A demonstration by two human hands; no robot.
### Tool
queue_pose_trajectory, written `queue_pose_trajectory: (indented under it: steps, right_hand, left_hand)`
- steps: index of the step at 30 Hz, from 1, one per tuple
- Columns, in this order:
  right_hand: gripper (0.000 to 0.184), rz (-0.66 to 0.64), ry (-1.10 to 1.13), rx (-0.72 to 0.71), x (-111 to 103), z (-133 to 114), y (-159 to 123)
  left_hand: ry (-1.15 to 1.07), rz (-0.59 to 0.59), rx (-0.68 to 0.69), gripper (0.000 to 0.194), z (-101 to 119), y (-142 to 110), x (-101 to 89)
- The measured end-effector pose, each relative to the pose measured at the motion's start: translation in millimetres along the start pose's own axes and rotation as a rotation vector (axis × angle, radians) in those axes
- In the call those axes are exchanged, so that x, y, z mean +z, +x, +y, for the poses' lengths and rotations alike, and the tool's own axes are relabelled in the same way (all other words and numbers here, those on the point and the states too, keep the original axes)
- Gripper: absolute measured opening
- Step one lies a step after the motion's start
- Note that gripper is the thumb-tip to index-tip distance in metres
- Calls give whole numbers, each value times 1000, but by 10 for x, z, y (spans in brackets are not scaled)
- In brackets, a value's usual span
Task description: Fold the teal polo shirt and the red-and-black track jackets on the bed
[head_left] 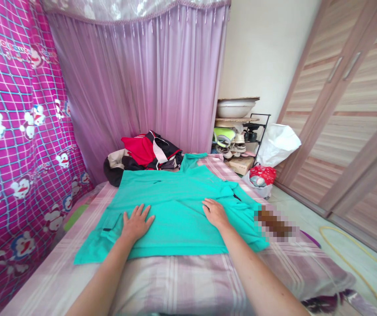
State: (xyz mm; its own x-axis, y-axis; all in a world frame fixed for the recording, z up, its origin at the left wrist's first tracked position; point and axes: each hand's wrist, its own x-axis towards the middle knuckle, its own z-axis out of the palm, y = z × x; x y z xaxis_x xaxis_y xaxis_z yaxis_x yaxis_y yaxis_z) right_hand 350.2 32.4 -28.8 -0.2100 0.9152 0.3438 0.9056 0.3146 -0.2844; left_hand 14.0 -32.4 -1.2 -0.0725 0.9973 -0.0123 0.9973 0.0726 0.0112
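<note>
A teal shirt lies spread on a pink-and-white plaid bed sheet. Its near hem runs fairly straight, while the right side is bunched in folds. A narrow strip of the same cloth sticks out at the far edge. My left hand rests palm down on the shirt's left half, fingers spread, beside a patch with a dark trim. On the right half, my right hand lies on the fabric with its fingers extended and partly curved. Neither hand grasps the cloth.
Red and black clothes are piled behind the shirt. A purple curtain hangs at the back, a cartoon-print cloth at left. Right of the bed stand a shoe rack, white bag and wooden wardrobe. A blurred patch covers something by the bed's right side.
</note>
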Motion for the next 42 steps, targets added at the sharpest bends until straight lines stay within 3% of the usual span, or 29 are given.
queue_pose_trajectory:
  steps: [32, 42]
  right_hand:
    - [36, 27, 13, -1, 54, 42, 7]
    - [36, 23, 32, -1, 79, 70, 19]
  left_hand:
    - [-8, 25, 4, 63, -51, 52, 84]
    - [0, -12, -4, 63, -18, 21, 23]
